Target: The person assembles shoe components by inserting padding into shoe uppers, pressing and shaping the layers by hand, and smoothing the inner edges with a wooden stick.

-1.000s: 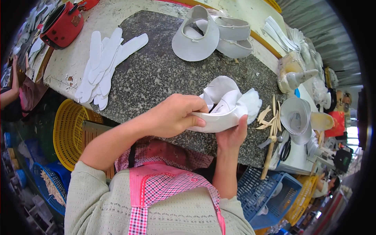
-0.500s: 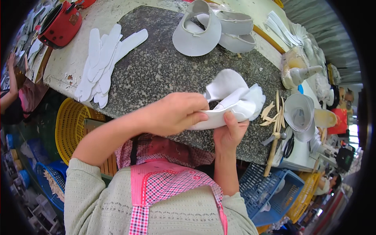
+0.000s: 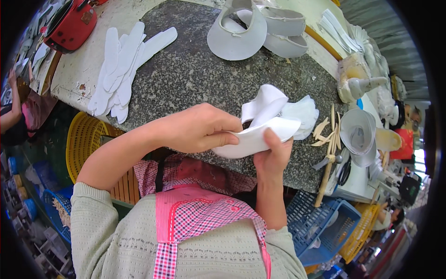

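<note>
Held low above the near side of the speckled stone slab is a white shoe upper, its edge turned toward me. My left hand pinches its left end between thumb and fingers. At the right end my right hand grips it, thumb on top and the other fingers mostly hidden below. Just past it, a bunch of thin white pieces lies by the right hand. Several finished-looking white shoe uppers stand at the far side of the slab.
White insole-shaped pieces lie fanned at left, near a red pot. On the right are pale curved slivers, a hammer, black-handled scissors and a glue-stained container. Yellow and blue baskets stand below the table edge.
The shoe upper has tilted and shifted slightly left and down in my hands, its near edge now lower. My left hand has drawn a little to the left, still pinching.
</note>
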Tool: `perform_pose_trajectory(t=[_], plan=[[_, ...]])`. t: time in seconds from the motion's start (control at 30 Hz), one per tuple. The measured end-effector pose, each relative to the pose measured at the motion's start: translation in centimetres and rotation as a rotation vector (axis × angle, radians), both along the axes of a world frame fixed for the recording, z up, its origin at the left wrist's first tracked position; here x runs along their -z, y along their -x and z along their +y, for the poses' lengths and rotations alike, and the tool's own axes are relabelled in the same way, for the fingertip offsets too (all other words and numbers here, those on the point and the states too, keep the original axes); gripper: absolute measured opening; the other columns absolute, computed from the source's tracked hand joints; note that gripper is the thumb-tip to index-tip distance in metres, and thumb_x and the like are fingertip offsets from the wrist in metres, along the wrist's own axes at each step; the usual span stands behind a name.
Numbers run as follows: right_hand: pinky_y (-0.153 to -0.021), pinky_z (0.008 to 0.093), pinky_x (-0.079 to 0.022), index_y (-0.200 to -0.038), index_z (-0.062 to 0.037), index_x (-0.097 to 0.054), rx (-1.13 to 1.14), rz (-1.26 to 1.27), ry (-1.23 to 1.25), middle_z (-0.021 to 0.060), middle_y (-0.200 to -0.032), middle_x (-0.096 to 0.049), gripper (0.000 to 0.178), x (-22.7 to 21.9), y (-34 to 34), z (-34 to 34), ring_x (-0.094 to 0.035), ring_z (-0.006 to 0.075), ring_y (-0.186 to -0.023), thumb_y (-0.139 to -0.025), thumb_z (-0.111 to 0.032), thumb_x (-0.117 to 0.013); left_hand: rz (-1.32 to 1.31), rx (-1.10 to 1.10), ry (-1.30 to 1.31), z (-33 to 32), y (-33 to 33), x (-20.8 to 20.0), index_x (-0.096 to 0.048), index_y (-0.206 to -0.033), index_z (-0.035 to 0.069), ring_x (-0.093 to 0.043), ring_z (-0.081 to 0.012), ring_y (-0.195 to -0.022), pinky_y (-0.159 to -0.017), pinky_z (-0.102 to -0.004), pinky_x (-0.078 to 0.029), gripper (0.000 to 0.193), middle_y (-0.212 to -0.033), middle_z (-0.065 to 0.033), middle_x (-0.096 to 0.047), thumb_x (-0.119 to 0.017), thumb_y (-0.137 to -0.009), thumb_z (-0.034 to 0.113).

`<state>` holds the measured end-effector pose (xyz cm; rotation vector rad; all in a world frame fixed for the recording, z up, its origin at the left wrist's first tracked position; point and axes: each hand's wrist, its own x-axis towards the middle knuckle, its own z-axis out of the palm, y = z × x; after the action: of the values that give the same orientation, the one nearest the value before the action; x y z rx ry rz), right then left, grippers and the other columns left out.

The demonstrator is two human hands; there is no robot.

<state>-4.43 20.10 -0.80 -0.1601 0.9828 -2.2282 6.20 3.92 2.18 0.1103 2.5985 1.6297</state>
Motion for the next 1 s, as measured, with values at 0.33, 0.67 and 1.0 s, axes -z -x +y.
perform_pose_trajectory(t=[0.33, 0.67, 1.0], plan=[[-0.072, 0.0285, -0.049, -0.099, 0.0035, -0.058, 0.108, 0.537, -0.092, 0.0095, -0.093, -0.062, 0.035, 0.8, 0.6, 0.3, -0.061, 0.0153, -0.08, -0.068, -0.002, -0.073, -0.017, 0.014, -0.272, 0.2, 0.0, 0.1, -0.059, -0.097, 0.001, -0.062, -0.0272, -0.077, -0.067, -0.0352, -0.047, 0.016, -0.085, -0.0131, -0.062, -0.06, -0.083, 0.008], [-0.078, 0.0317, -0.05, -0.108, 0.0054, -0.055, -0.003, 0.819, -0.172, 0.0129, -0.099, -0.061, 0.041, 3.5, 0.5, 1.2, -0.061, 0.0175, -0.085, -0.072, -0.006, -0.071, 0.088, -0.143, 0.117, 1.2, -0.5, 0.6, -0.06, -0.093, 0.004, -0.059, -0.0323, -0.071, -0.063, -0.0382, -0.046, 0.015, -0.076, -0.0139, -0.059, -0.061, -0.081, 0.013], [-0.089, 0.0371, -0.046, -0.126, 0.0045, -0.039, 0.072, 0.488, -0.236, 0.0145, -0.114, -0.053, 0.057, 1.9, -0.8, 1.7, -0.057, 0.0238, -0.101, -0.076, -0.004, -0.066, -0.106, -0.11, -0.209, 2.5, -0.6, 1.1, -0.059, -0.091, 0.001, -0.059, -0.0211, -0.068, -0.065, -0.0327, -0.047, 0.012, -0.076, -0.0117, -0.06, -0.057, -0.084, 0.011]])
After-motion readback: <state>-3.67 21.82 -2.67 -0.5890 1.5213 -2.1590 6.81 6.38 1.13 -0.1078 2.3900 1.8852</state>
